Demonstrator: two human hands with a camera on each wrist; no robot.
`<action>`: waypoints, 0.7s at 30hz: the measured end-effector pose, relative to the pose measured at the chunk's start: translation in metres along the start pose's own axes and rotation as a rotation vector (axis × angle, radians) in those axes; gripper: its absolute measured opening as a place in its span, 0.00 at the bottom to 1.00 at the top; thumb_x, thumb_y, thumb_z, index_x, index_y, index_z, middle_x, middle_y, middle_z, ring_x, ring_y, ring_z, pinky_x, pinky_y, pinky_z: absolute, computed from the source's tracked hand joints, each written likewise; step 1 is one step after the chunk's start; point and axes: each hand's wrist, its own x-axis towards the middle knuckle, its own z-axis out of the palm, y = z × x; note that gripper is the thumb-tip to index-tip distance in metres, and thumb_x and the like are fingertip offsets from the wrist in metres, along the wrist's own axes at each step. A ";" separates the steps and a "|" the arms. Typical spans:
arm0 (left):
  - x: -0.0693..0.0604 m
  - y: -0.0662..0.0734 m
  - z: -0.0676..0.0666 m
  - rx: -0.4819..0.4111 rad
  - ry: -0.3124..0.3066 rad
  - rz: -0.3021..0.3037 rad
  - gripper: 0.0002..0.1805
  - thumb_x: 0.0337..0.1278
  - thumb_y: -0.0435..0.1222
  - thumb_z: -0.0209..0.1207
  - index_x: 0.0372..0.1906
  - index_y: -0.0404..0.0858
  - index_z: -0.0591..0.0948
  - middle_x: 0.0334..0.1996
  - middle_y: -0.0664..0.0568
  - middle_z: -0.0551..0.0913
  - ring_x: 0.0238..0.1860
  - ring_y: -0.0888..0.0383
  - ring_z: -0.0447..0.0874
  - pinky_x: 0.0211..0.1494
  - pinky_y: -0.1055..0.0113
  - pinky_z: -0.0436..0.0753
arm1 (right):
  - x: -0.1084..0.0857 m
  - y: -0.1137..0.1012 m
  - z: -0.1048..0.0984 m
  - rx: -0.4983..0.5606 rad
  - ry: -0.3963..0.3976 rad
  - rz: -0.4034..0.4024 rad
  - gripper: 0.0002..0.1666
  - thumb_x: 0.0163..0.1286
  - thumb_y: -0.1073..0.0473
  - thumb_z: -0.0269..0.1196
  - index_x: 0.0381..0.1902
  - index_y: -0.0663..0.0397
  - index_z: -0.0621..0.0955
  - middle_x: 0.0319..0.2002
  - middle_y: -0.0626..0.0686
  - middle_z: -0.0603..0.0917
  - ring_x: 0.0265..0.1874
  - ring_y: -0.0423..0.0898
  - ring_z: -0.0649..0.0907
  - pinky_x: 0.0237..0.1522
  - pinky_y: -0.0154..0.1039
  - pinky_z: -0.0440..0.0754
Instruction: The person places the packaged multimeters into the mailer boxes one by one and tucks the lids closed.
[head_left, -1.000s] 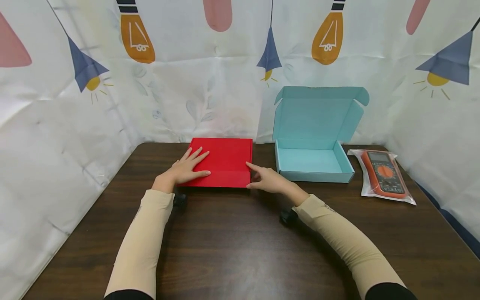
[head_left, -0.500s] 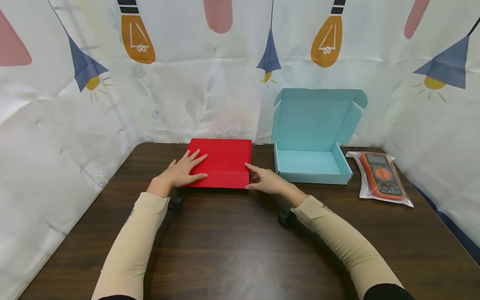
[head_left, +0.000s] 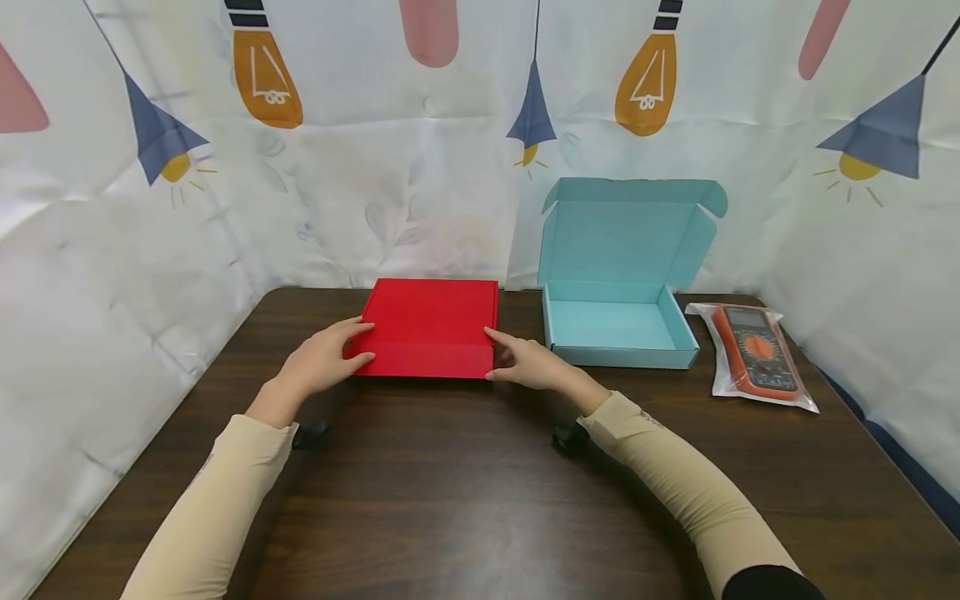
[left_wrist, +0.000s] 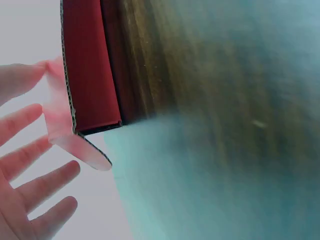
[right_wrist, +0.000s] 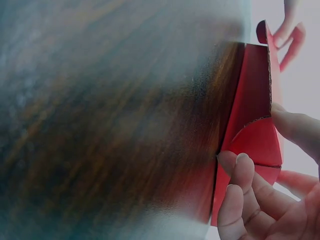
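Note:
A red cardboard box (head_left: 431, 325) lies on the table, its lid lowered. In the left wrist view, the lid's front edge stands raised over the front wall, and a rounded corner flap (left_wrist: 87, 152) sticks out. My left hand (head_left: 318, 360) is at the box's left side, fingers straight and spread, thumb near the front corner. At the right front corner my right hand (head_left: 531, 363) holds the box, thumb at the lid's front edge. Its other fingers curl beside a tucked-in side flap (right_wrist: 257, 142) in the right wrist view.
A light blue box (head_left: 622, 321) stands to the right with its lid up against the patterned cloth backdrop (head_left: 442, 167). Beyond it, an orange and black multimeter (head_left: 757, 350) in a clear plastic bag lies near the right edge of the dark wooden table (head_left: 450, 500).
My left hand has slid left off the top of the red lid to the box's left edge. My right hand stays at the right front corner.

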 end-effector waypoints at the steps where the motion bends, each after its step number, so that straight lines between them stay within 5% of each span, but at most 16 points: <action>1: -0.004 0.000 -0.001 -0.005 0.003 -0.012 0.34 0.67 0.42 0.64 0.73 0.32 0.70 0.73 0.32 0.66 0.71 0.34 0.65 0.65 0.36 0.71 | 0.000 0.000 0.001 -0.001 -0.001 0.000 0.50 0.69 0.52 0.70 0.82 0.52 0.58 0.56 0.59 0.83 0.49 0.50 0.84 0.45 0.42 0.84; 9: -0.018 0.005 0.001 -0.058 -0.020 -0.126 0.45 0.60 0.49 0.69 0.75 0.30 0.66 0.63 0.29 0.72 0.58 0.33 0.75 0.56 0.38 0.79 | 0.002 0.002 0.000 0.004 -0.004 -0.004 0.50 0.69 0.53 0.70 0.82 0.52 0.58 0.56 0.59 0.83 0.49 0.50 0.84 0.46 0.42 0.84; 18: -0.015 0.006 0.005 -0.093 -0.029 -0.076 0.44 0.55 0.27 0.71 0.75 0.22 0.62 0.59 0.25 0.78 0.54 0.34 0.81 0.51 0.46 0.84 | 0.001 0.000 0.000 0.012 -0.009 0.007 0.50 0.70 0.53 0.70 0.82 0.51 0.58 0.56 0.59 0.83 0.49 0.51 0.84 0.49 0.44 0.84; 21: -0.017 0.004 0.005 -0.062 -0.020 -0.066 0.42 0.57 0.25 0.68 0.75 0.23 0.62 0.56 0.25 0.80 0.44 0.40 0.85 0.43 0.53 0.85 | 0.000 0.000 0.000 0.011 -0.011 0.004 0.50 0.70 0.53 0.70 0.82 0.51 0.58 0.56 0.60 0.83 0.49 0.51 0.84 0.48 0.43 0.84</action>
